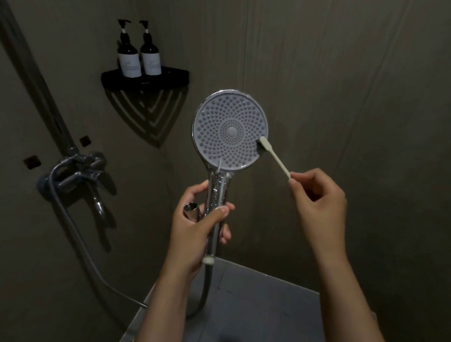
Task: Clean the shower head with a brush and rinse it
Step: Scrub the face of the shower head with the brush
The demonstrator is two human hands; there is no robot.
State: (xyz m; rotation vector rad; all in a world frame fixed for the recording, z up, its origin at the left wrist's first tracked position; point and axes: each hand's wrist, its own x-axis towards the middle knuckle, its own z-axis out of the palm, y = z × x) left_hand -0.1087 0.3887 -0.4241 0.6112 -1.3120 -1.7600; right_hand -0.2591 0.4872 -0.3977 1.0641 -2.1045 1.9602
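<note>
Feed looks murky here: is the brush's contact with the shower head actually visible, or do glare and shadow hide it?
Head view: dim, yet the shower head face is evenly lit, nozzles sharp, brush bristles plainly on its right edge; only small glints on the chrome handle, hard slatted shadow under the corner shelf, wide-angle bowing at left.

The shower head (230,130) — round, chrome, with a pale grey nozzle face — is standing upright, facing the camera, its handle in the left hand (197,228). The white brush (276,158) is slanting up from the right hand (319,199), bristles touching the face's right edge.
</note>
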